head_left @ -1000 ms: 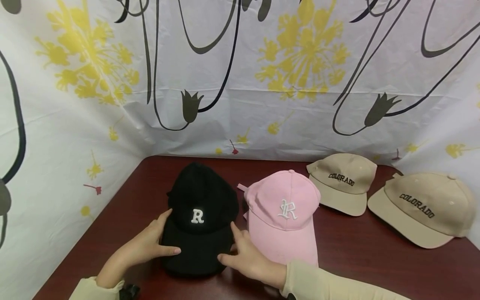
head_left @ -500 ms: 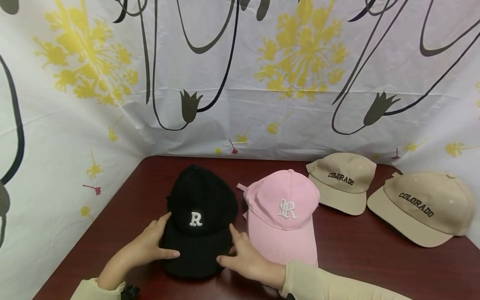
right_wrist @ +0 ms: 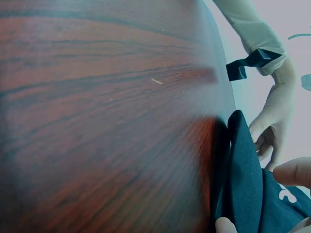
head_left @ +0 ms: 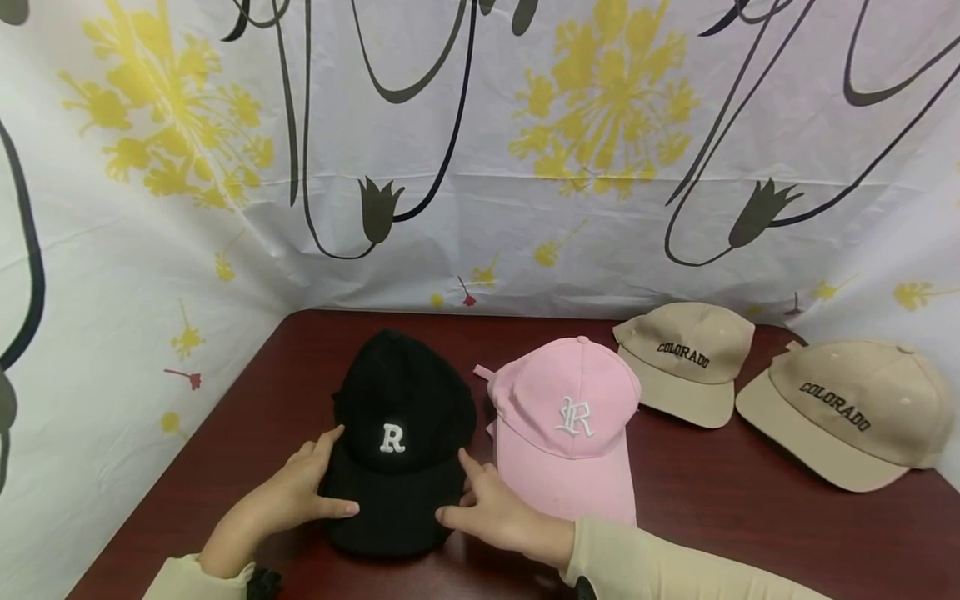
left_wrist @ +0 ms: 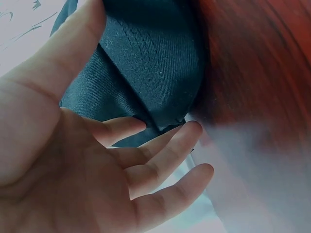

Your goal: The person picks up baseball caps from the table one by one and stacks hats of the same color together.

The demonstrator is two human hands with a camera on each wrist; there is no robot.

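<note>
A black baseball cap (head_left: 401,379) with a white letter R lies on the table, its brim toward me. My left hand (head_left: 285,492) touches its left side, thumb over the brim and index finger by the crown. In the left wrist view the fingers (left_wrist: 167,162) are spread and loosely bent beside the dark fabric. My right hand (head_left: 501,510) touches the cap's right side, thumb at the brim's edge and index finger higher up. The right wrist view shows the brim (right_wrist: 243,179) from the side. A pink cap (head_left: 566,383) sits just right of the black one.
Two beige caps lettered COLORADO stand farther right: one cap (head_left: 686,354) at the back and another cap (head_left: 855,408) nearer. All rest on a dark red wooden table (head_left: 255,400). A white patterned cloth (head_left: 465,225) hangs behind and along the sides.
Between the first two frames the black cap shifts slightly toward me and left, both hands staying on it. Since then, cap and hands have hardly moved; the view tips slightly.
</note>
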